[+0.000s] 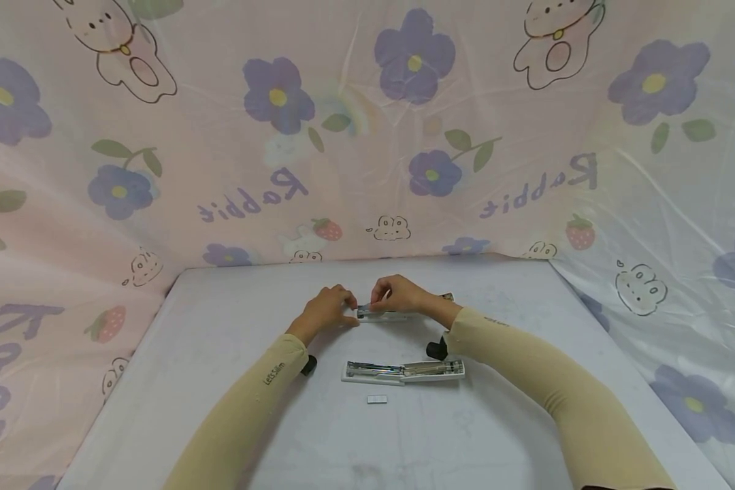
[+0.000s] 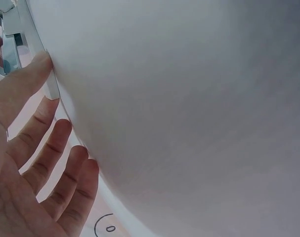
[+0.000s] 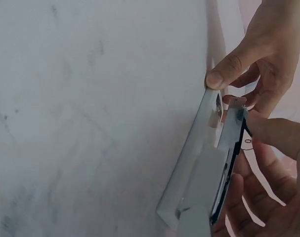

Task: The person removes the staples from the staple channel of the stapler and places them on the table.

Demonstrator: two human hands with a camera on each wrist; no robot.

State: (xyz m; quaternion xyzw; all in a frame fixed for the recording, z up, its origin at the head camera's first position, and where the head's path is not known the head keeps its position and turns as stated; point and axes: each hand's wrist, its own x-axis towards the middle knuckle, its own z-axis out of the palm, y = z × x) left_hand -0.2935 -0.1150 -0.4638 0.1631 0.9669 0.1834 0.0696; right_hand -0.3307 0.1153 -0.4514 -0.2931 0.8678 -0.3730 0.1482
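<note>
Nearest the viewer, on the white table (image 1: 220, 422), lies a small strip of staples (image 1: 377, 399); just beyond it rests an opened stapler (image 1: 403, 371), lying flat; past that, toward the table's far edge, both hands meet over a second stapler (image 1: 381, 314); left hand (image 1: 326, 311) pinches its left end with thumb and forefinger, the other fingers loose; right hand (image 1: 398, 294) grips its right end, fingers curled around the body; behind stands a pink curtain (image 1: 367, 136) printed with flowers and rabbits.
</note>
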